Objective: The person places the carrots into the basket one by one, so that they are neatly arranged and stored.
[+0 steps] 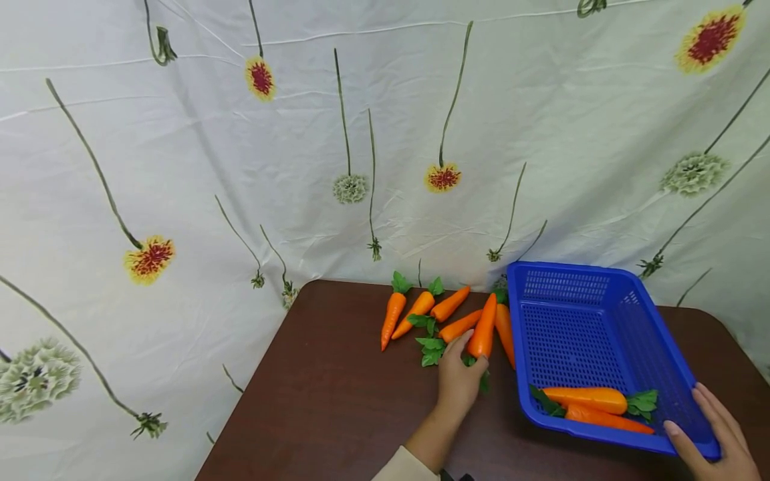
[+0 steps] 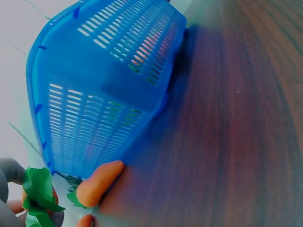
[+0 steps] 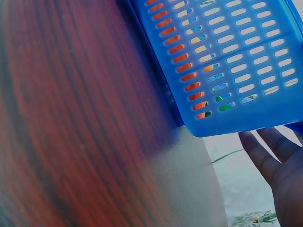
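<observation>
Head view: left hand [image 1: 458,382] is pinching carrot [image 1: 483,329] left of basket [image 1: 568,341]. Right hand [image 1: 722,442] is touching basket, fingers spread. Firm thick-end pinching should be preventing slips.

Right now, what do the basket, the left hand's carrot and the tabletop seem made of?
Basket: likely moulded plastic, softly shiny, with regular slots.
Carrot: probably imitation, plastic or foam; smooth, glossy, evenly orange.
Tabletop: wood or laminate, unclear which; dark satin, streaked grain.

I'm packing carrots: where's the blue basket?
In the head view, the blue basket sits on the table's right side, between the loose carrots and the right hand.
</observation>
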The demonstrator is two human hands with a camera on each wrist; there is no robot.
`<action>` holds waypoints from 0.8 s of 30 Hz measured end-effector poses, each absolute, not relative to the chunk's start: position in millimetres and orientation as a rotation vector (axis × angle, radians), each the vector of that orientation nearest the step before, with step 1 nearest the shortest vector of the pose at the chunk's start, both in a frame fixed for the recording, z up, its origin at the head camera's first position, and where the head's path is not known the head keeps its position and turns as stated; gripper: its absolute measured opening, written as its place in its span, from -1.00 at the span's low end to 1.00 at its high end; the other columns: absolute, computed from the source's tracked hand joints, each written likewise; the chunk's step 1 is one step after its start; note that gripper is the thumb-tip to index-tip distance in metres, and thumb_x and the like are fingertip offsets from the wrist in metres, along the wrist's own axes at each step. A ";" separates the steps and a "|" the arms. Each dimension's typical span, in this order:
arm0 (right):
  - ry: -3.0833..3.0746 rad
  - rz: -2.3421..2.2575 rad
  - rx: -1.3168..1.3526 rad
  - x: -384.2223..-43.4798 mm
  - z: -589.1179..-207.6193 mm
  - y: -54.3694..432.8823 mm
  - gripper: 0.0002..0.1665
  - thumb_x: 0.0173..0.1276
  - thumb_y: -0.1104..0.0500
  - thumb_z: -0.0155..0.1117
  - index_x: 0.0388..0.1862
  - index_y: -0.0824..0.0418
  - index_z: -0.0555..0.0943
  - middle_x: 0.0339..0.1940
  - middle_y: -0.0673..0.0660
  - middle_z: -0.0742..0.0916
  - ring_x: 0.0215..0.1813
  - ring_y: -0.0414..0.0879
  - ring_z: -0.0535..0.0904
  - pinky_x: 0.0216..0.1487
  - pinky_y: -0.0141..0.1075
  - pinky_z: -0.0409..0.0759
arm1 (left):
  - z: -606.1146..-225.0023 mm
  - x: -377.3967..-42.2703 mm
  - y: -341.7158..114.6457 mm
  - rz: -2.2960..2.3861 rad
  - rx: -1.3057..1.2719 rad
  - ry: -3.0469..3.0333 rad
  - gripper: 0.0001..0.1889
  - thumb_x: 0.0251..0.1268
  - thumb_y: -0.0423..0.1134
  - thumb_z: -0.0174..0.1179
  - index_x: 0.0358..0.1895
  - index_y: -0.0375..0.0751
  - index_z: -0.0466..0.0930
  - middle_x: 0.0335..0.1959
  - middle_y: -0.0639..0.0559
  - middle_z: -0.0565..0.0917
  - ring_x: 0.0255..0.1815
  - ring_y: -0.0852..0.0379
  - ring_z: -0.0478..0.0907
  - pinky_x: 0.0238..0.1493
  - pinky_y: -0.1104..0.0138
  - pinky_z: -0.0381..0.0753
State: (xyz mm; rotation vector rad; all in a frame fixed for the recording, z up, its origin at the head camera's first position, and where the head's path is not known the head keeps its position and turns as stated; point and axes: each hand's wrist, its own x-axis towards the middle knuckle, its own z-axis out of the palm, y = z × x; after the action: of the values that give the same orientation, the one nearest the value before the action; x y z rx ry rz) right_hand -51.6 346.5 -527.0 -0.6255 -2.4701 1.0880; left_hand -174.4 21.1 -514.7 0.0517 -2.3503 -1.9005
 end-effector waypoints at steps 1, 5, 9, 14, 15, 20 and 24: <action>-2.468 1.087 -0.626 -51.6 -527.3 346.7 -0.10 0.44 0.08 0.24 0.65 0.15 0.09 0.70 0.19 0.09 0.70 0.19 -0.09 0.65 0.16 -0.15 | -512.8 -174.7 20.8 -1.917 0.052 -2.333 -0.43 0.13 -0.33 0.34 0.30 -0.14 0.60 0.28 -0.07 0.61 0.27 -0.02 0.55 0.28 0.09 0.59; -2.462 1.088 -0.624 -51.8 -528.6 347.7 -0.10 0.44 0.07 0.24 0.65 0.13 0.09 0.71 0.14 0.07 0.71 0.14 -0.10 0.66 0.00 -0.19 | -505.5 -174.0 20.1 -1.965 0.035 -2.273 -0.45 0.15 -0.31 0.36 0.29 -0.06 0.62 0.27 -0.02 0.62 0.28 0.00 0.55 0.29 0.10 0.59; -2.452 1.090 -0.615 -52.1 -529.6 348.3 -0.11 0.44 0.08 0.24 0.65 0.13 0.10 0.72 0.11 0.06 0.71 0.12 -0.10 0.66 -0.05 -0.20 | -498.5 -170.7 20.2 -1.961 -0.061 -2.226 -0.45 0.18 -0.31 0.37 0.30 -0.01 0.61 0.25 0.04 0.63 0.27 0.05 0.56 0.30 0.14 0.56; -2.462 1.091 -0.602 -52.2 -530.3 348.8 -0.10 0.45 0.08 0.23 0.65 0.15 0.09 0.71 0.17 0.07 0.70 0.17 -0.11 0.66 0.06 -0.18 | -487.8 -162.1 22.2 -1.933 -0.160 -2.207 -0.46 0.20 -0.29 0.39 0.27 0.19 0.64 0.15 0.13 0.62 0.20 0.14 0.54 0.23 0.28 0.56; -2.470 1.090 -0.597 -52.3 -530.3 349.0 -0.10 0.45 0.08 0.23 0.66 0.16 0.08 0.71 0.20 0.07 0.70 0.19 -0.11 0.66 0.11 -0.17 | -485.8 -160.2 22.9 -1.929 -0.173 -2.203 -0.46 0.20 -0.29 0.40 0.26 0.23 0.64 0.14 0.14 0.62 0.18 0.16 0.54 0.21 0.31 0.56; -2.494 1.089 -0.577 -52.2 -530.2 350.1 -0.09 0.46 0.07 0.22 0.66 0.19 0.04 0.70 0.27 0.05 0.69 0.26 -0.12 0.61 0.28 -0.14 | -478.9 -150.7 27.7 -1.885 -0.308 -2.206 -0.45 0.19 -0.32 0.41 0.25 0.26 0.64 0.13 0.13 0.63 0.11 0.21 0.57 0.15 0.37 0.59; -2.500 1.085 -0.564 -52.3 -529.9 350.1 -0.09 0.46 0.08 0.22 0.66 0.21 0.04 0.70 0.29 0.05 0.67 0.33 -0.09 0.58 0.34 -0.11 | -475.9 -143.0 32.1 -1.839 -0.437 -2.265 -0.45 0.19 -0.29 0.43 0.25 0.24 0.63 0.17 0.19 0.64 0.14 0.28 0.59 0.23 0.35 0.58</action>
State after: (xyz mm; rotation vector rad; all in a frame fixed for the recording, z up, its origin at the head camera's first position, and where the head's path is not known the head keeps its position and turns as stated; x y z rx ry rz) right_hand -52.3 350.1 -529.9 -0.5644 -2.5001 1.0845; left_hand -143.0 32.1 -475.9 -0.4365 -2.2654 -1.8390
